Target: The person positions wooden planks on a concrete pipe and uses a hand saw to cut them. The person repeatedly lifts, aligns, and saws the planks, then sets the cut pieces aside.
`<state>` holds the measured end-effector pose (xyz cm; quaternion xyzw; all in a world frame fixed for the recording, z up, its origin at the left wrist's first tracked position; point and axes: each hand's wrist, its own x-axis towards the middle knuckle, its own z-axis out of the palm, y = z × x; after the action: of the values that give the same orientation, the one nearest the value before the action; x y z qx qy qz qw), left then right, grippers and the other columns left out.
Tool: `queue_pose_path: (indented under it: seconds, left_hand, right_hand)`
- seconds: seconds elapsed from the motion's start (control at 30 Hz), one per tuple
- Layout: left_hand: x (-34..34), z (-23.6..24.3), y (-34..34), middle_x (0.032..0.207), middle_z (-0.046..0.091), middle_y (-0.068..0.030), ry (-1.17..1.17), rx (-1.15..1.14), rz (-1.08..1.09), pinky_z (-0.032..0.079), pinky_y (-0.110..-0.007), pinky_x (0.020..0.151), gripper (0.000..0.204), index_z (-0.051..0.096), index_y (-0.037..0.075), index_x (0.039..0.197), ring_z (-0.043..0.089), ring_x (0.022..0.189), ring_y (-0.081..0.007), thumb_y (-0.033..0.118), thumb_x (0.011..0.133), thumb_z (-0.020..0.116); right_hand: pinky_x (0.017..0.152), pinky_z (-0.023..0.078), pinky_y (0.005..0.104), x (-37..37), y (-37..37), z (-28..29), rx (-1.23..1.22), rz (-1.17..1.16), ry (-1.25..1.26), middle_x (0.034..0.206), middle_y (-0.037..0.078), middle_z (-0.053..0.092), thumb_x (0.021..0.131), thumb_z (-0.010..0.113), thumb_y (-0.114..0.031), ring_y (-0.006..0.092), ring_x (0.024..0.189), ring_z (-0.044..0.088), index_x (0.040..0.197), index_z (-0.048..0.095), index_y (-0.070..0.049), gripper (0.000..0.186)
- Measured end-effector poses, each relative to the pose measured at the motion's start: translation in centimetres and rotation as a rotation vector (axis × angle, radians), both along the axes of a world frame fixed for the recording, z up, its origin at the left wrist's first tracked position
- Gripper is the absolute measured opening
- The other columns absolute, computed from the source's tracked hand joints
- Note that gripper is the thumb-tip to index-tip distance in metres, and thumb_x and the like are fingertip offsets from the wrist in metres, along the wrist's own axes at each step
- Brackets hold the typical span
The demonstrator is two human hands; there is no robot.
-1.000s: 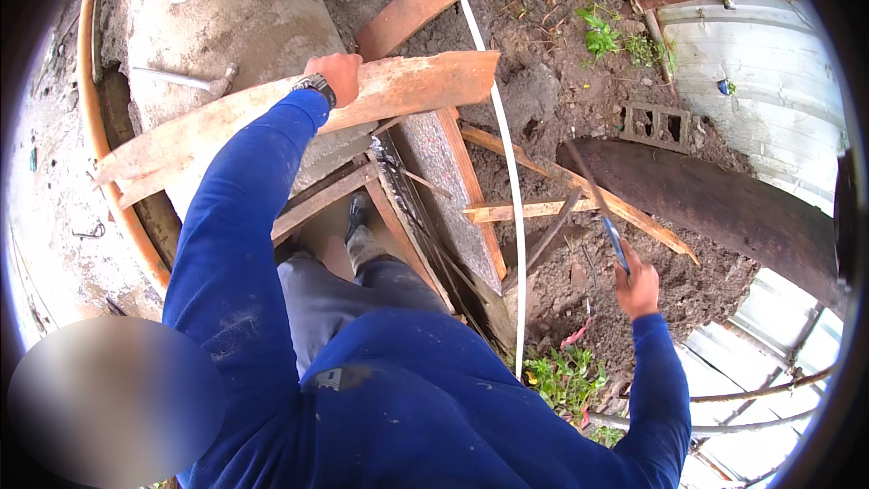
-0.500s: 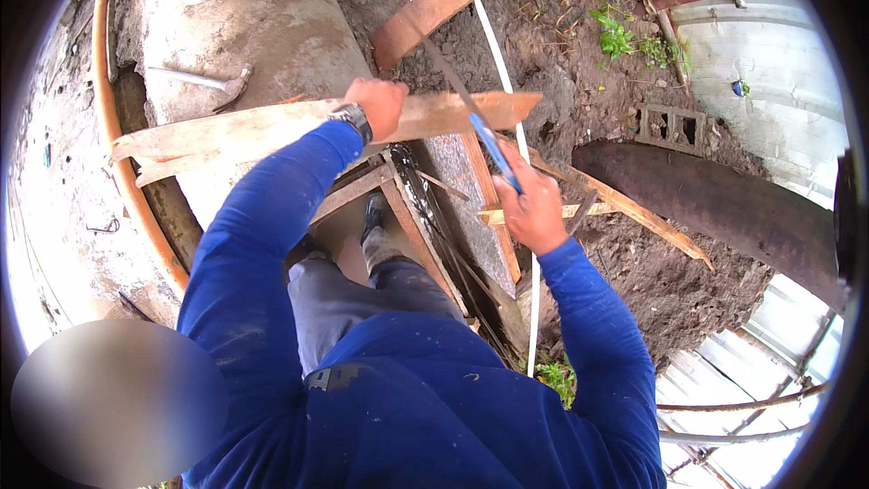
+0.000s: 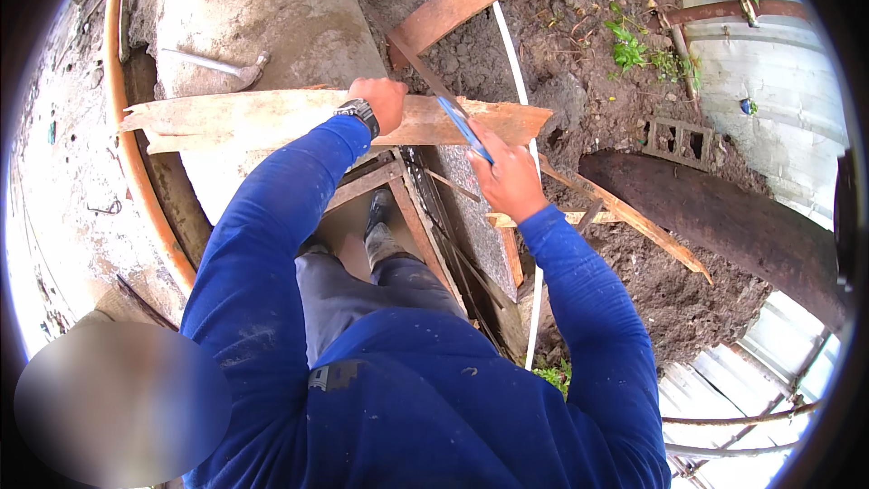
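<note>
A rough, split wooden plank (image 3: pixel 244 119) lies crosswise in front of me, its left end jagged. My left hand (image 3: pixel 377 101), with a watch on the wrist, is closed over the plank right of its middle. In my right hand (image 3: pixel 509 177) is a handsaw (image 3: pixel 464 127) with a blue part near the grip and a long, narrow dark blade. The blade crosses the plank at a slant, just right of my left hand, pointing far left. Whether its edge has cut into the wood cannot be made out.
A hammer (image 3: pixel 217 66) rests on a large concrete pipe (image 3: pixel 299 14). An orange pipe (image 3: pixel 136 181) runs along the left. Wooden framing (image 3: pixel 362 188) surrounds muddy water at my boots. Right are a splintered wood strip (image 3: pixel 647 226), a rusty pipe (image 3: pixel 715 199) and a hollow block (image 3: pixel 676 143).
My right hand has pushed the saw forward and left across the plank, bringing it closer to my left hand. The left hand keeps its hold on the plank. The view has shifted slightly.
</note>
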<state>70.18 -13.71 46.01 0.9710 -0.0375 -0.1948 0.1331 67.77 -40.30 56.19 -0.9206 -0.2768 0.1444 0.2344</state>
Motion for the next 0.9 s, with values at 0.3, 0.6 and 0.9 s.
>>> queue_pose_path:
  seconds: [0.3, 0.6, 0.9]
  left_hand:
    - [1.7, -3.6, 1.1, 0.109, 0.076, -0.0164, 0.007, -0.023, 0.033, 0.057, -0.048, 0.091, 0.035, 0.073, 0.014, 0.119, 0.073, 0.105, -0.0360, 0.031, 0.088, 0.072]
    - [1.2, -1.4, 0.2, 0.109, 0.077, -0.0169, 0.035, -0.003, -0.014, 0.056, -0.048, 0.092, 0.028, 0.074, 0.011, 0.114, 0.074, 0.105, -0.0359, 0.019, 0.090, 0.061]
    - [0.5, -1.6, 0.0, 0.103, 0.077, -0.0184, 0.011, 0.027, 0.035, 0.055, -0.049, 0.092, 0.032, 0.075, 0.010, 0.109, 0.074, 0.101, -0.0377, 0.032, 0.087, 0.075]
  right_hand:
    - [0.068, 0.052, 0.0531, -5.0, -11.7, 1.0, -0.171, 0.003, 0.085, 0.090, 0.027, 0.070, 0.095, 0.068, -0.019, 0.0459, 0.073, 0.066, 0.148, 0.057, -0.017, 0.054]
    - [0.065, 0.052, 0.0489, -5.1, -11.4, 6.9, -0.090, 0.030, -0.065, 0.077, 0.022, 0.068, 0.092, 0.071, -0.014, 0.0428, 0.067, 0.065, 0.143, 0.061, -0.009, 0.052]
    - [0.077, 0.053, 0.0565, 1.5, -0.2, -1.2, -0.035, 0.067, -0.061, 0.094, 0.024, 0.073, 0.098, 0.062, -0.028, 0.0466, 0.082, 0.069, 0.146, 0.057, -0.016, 0.050]
